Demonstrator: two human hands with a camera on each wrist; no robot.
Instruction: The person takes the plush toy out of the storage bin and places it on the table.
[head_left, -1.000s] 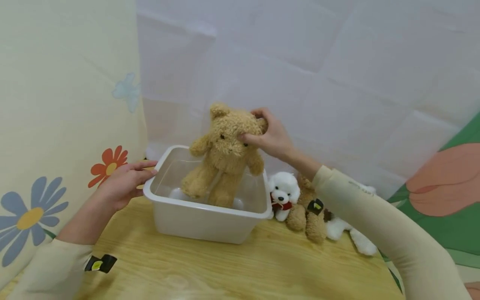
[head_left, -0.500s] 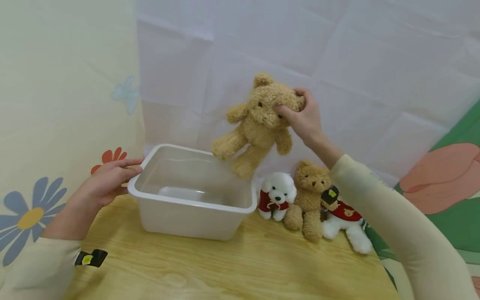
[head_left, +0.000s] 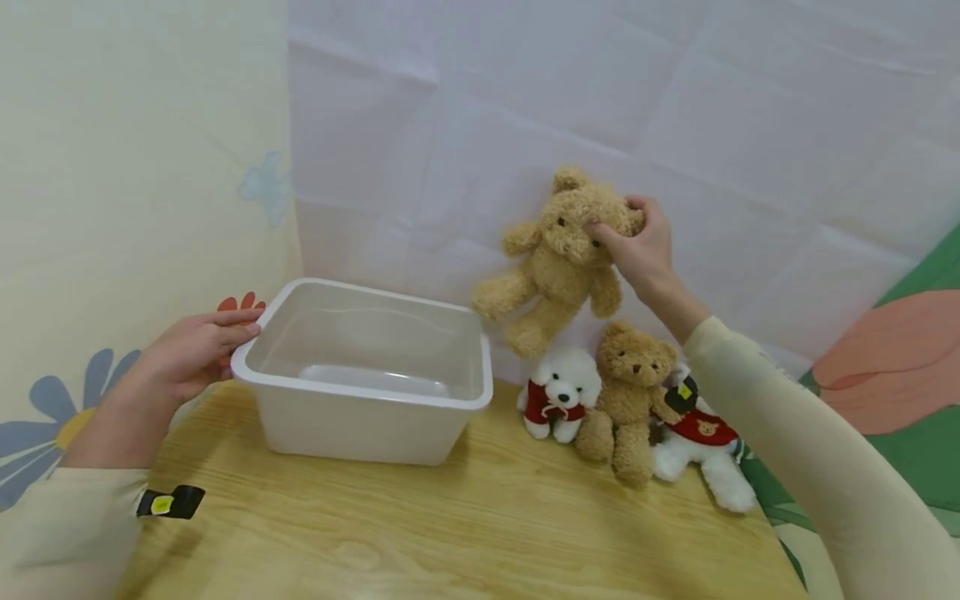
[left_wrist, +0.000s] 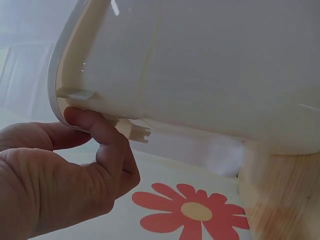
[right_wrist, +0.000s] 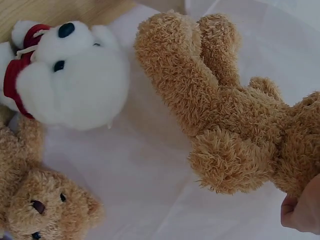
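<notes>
My right hand (head_left: pixel 647 250) grips a tan teddy bear (head_left: pixel 558 279) by the side of its head, thumb across the face. The bear hangs in the air, tilted, in front of the white backdrop and to the right of the bin. In the right wrist view its legs and body (right_wrist: pixel 240 125) fill the middle, with a bit of the hand (right_wrist: pixel 305 207) at the edge. At the left, my left hand (head_left: pixel 197 350) holds the rim of a white plastic bin (head_left: pixel 352 425). The left wrist view shows curled fingers (left_wrist: pixel 107 142) pinching that rim from below. Nothing lies inside the bin.
Right of the bin, a white plush dog (head_left: pixel 567 379) in red, a second teddy bear (head_left: pixel 636 367) and a white plush toy (head_left: pixel 701 446) in a red top sit in a row. They stand near the right edge of the wooden table (head_left: pixel 450 533), against the backdrop.
The teddy bear was lifted up out of the bin and carried right, then lowered slightly beside it. My left hand and the bin have shifted left, uncovering the seated toys.
</notes>
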